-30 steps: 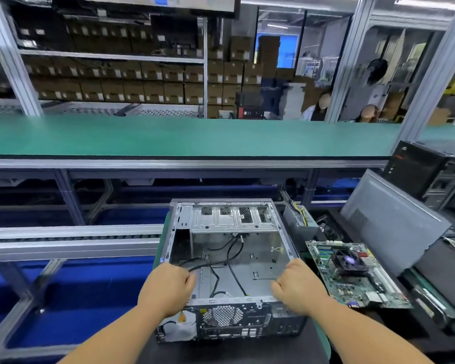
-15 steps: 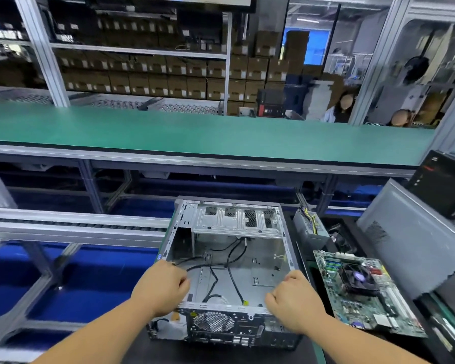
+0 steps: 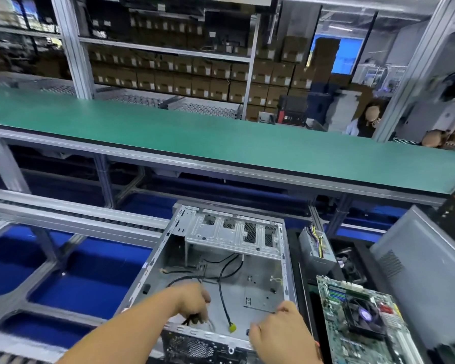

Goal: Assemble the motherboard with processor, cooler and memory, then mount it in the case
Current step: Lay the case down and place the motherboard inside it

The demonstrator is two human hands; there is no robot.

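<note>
An open grey metal case [image 3: 258, 287] lies on its side in front of me, with loose black cables [image 3: 226, 274] on its floor. One cable ends in a yellow plug [image 3: 232, 328]. My left hand [image 3: 192, 300] reaches inside the case, its fingers curled round a bundle of black cables near the rear wall. My right hand [image 3: 279, 329] hovers over the rear right corner, fingers loosely bent, holding nothing that I can see. The motherboard [image 3: 363, 321] with its black cooler fan [image 3: 365, 315] lies right of the case.
A grey power supply [image 3: 317, 248] with coloured wires stands right of the case. A grey side panel [image 3: 426, 269] leans at the far right. A green conveyor bench [image 3: 221, 137] runs across behind, with roller rails [image 3: 71, 219] at the left. People sit in the far background.
Both hands left the case's rear rim. The left hand went inside and took hold of the cables; the right hand lifted off. The view swung left and tilted.
</note>
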